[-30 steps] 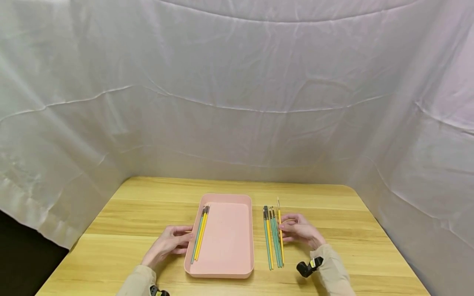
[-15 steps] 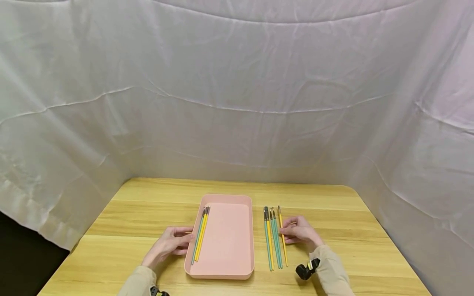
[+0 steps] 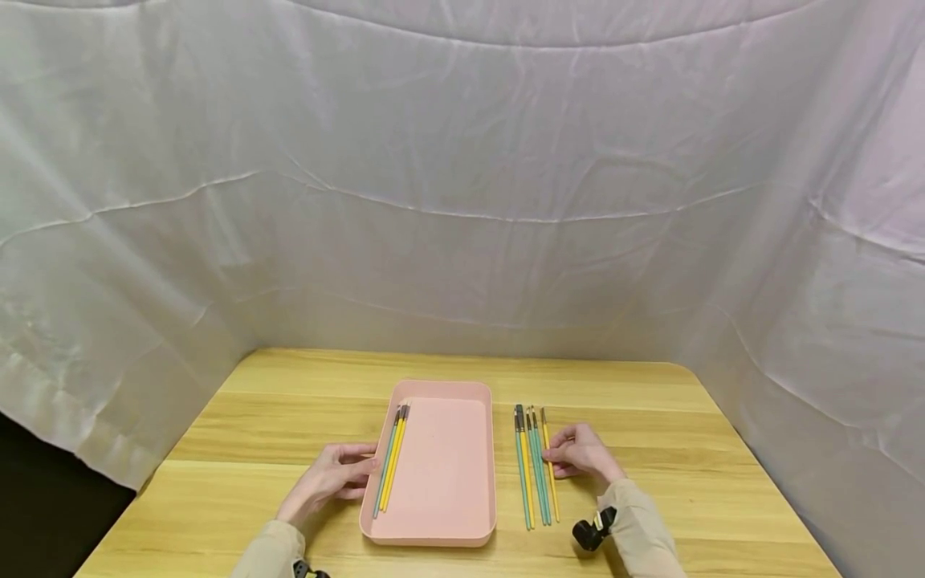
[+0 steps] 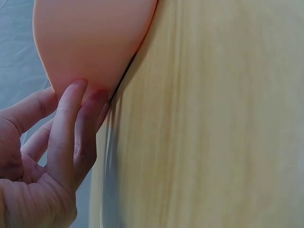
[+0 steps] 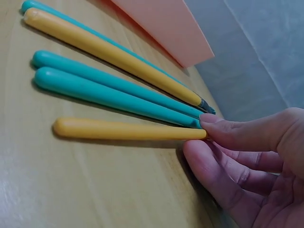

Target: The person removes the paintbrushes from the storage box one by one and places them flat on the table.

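Yellow paintbrush (image 3: 552,483) at the far right of the row is pinched in the right hand (image 3: 584,456). Four more brushes (image 3: 527,483) are lined up between it and the pink tray (image 3: 448,474), so kinda in the way. Tray's left wall is gripped by the left hand (image 3: 328,475), three brushes (image 3: 393,461) laid inside. Wood table (image 3: 614,393), closed in by wrinkly grey drapes (image 3: 462,273).

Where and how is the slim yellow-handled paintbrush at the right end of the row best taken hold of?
Probably by the middle of its handle, pinched crosswise from the right. The slim yellow-handled paintbrush is a narrow, rounded rod, and two slim teal-handled paintbrushes lie close along its left, while no other brush lies to its right.
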The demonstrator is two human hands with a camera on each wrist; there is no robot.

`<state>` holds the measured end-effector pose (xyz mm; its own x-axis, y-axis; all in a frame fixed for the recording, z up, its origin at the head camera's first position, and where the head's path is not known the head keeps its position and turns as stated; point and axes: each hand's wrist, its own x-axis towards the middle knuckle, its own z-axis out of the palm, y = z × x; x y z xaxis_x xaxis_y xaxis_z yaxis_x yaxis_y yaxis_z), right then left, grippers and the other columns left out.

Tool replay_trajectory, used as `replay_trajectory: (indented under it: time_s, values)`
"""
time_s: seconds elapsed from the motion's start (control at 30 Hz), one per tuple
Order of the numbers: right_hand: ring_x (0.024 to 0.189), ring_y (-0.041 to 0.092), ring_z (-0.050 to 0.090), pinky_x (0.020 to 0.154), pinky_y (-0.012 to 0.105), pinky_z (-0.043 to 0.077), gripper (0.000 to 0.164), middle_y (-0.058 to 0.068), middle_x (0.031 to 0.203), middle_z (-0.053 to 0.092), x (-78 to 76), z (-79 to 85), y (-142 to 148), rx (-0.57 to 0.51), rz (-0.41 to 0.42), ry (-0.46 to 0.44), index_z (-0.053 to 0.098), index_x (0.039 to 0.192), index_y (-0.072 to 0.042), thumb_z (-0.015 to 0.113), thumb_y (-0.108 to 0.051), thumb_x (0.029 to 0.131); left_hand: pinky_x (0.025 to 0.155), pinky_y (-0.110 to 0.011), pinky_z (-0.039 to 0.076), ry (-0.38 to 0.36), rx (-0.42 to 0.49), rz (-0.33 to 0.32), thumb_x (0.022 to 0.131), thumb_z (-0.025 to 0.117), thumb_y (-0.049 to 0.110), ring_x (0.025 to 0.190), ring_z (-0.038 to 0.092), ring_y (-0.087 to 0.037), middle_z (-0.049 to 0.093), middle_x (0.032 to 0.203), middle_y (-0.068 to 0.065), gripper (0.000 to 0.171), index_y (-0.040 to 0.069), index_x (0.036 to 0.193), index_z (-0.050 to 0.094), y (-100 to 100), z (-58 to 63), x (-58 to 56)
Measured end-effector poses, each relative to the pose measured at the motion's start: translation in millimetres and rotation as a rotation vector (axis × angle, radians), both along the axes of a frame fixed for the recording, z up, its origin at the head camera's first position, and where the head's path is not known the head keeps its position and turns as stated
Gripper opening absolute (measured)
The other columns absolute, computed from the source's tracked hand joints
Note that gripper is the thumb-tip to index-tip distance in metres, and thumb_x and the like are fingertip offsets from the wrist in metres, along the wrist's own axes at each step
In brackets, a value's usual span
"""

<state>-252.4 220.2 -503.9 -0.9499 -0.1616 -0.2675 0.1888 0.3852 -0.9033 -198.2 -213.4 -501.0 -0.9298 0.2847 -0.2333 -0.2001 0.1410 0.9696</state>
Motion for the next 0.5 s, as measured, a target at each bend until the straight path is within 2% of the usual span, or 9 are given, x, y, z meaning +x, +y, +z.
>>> replay_trajectory:
  time_s: [0.33, 0.5]
  values:
    - [0.056, 0.011, 0.064, 0.057, 0.026, 0.063, 0.017, 0.009, 0.074, 0.069, 0.2, 3.0, -2.5, 0.032, 0.001, -0.009, 0.06, 0.094, 0.009, 0.074, 0.004, 0.086, 0.068, -0.024, 0.065, 0.0, -0.011, 0.004, 0.097, 0.066, 0.017, 0.084, 0.072, -0.012, 0.076, 0.104, -0.01, 0.058, -0.012, 0.143, 0.045, 0.3, 0.2, -0.1]
    - [0.056, 0.011, 0.064, 0.057, 0.026, 0.063, 0.014, 0.01, 0.074, 0.071, 1.9, 3.9, -4.0, 0.054, 0.004, 0.003, 0.063, 0.091, 0.011, 0.074, 0.005, 0.085, 0.067, -0.024, 0.064, 0.003, -0.011, 0.007, 0.097, 0.066, 0.017, 0.083, 0.072, -0.013, 0.076, 0.104, -0.013, 0.058, -0.012, 0.143, 0.045, 0.7, -0.3, 0.1]
